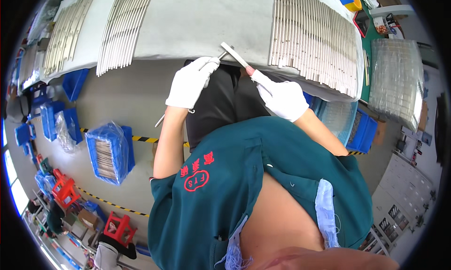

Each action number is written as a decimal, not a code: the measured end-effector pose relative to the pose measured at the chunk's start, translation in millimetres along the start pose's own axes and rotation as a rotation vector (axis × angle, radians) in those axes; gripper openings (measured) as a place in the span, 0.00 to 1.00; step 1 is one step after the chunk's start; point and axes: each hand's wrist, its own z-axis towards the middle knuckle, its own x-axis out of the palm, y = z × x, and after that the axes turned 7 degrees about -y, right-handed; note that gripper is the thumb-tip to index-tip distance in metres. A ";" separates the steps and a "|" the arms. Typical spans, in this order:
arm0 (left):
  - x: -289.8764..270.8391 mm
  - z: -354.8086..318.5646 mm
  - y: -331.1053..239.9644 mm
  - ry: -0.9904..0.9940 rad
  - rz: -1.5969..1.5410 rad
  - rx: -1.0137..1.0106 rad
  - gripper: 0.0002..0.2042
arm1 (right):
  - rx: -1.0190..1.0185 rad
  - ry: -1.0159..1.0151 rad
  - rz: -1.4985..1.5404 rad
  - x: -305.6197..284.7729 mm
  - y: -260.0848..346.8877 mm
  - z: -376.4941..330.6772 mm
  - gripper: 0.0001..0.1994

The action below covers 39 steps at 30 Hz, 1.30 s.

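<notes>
My left hand (190, 83), in a white glove, is closed around a thin metal rod (159, 121). One end of the rod pokes out below the wrist; the other reaches past the fingertips. A flat, pale bar (234, 54), like a sharpening stone or file, is gripped in my gloved right hand (285, 100), one fingertip of which is bare. The bar lies across the rod's far end, at the near edge of the table (206, 23). Rows of slim silvery rods rest on its pale cover: a wide row (312, 39) to the right, a narrower row (124, 28) to the left.
Another rod row (70, 30) lies at the far left. A plastic-lined blue crate (127, 150) of rods stands on the floor at left, near red stools (120, 228). Plastic-wrapped trays (395, 77) and a blue bin (364, 131) are at right. Yellow tape (348, 0) sits far right.
</notes>
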 end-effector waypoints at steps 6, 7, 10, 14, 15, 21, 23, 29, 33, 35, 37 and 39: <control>-2.4 1.1 16.0 -0.063 0.319 0.510 0.10 | -0.022 0.025 0.017 2.1 10.5 24.9 0.25; -2.7 0.3 13.8 -0.063 0.319 0.508 0.10 | -0.031 0.007 0.023 5.1 9.3 23.0 0.25; -3.5 -2.3 10.3 -0.042 0.405 0.471 0.10 | -0.056 0.021 0.029 4.8 -0.1 3.2 0.25; -3.0 -3.8 6.5 -0.035 0.547 0.499 0.10 | 0.002 -0.021 0.054 6.0 7.1 19.5 0.26; -2.2 -4.1 5.4 -0.027 0.566 0.507 0.10 | 0.030 -0.006 0.058 20.3 3.4 18.7 0.26; -5.6 2.0 17.7 -0.064 0.746 0.730 0.10 | 0.045 -0.049 0.058 23.9 -2.5 -4.3 0.24; -5.2 0.8 15.1 -0.047 0.645 0.682 0.10 | 0.046 -0.060 0.044 21.8 0.1 1.1 0.24; -5.3 -0.9 13.0 -0.061 0.518 0.573 0.10 | -0.035 -0.021 0.050 21.4 5.2 1.8 0.22; -7.0 -1.7 7.5 0.005 0.551 0.533 0.10 | -0.035 -0.092 0.046 29.1 0.7 2.0 0.23; -5.2 -0.8 5.9 0.011 0.488 0.472 0.10 | -0.058 -0.079 0.119 24.4 2.6 15.2 0.20; -3.5 -0.8 9.7 -0.039 0.479 0.493 0.10 | -0.138 -0.041 0.134 22.0 1.4 19.4 0.11; -5.5 0.1 12.5 -0.019 0.355 0.436 0.10 | -0.102 -0.023 0.208 17.0 -0.8 13.8 0.11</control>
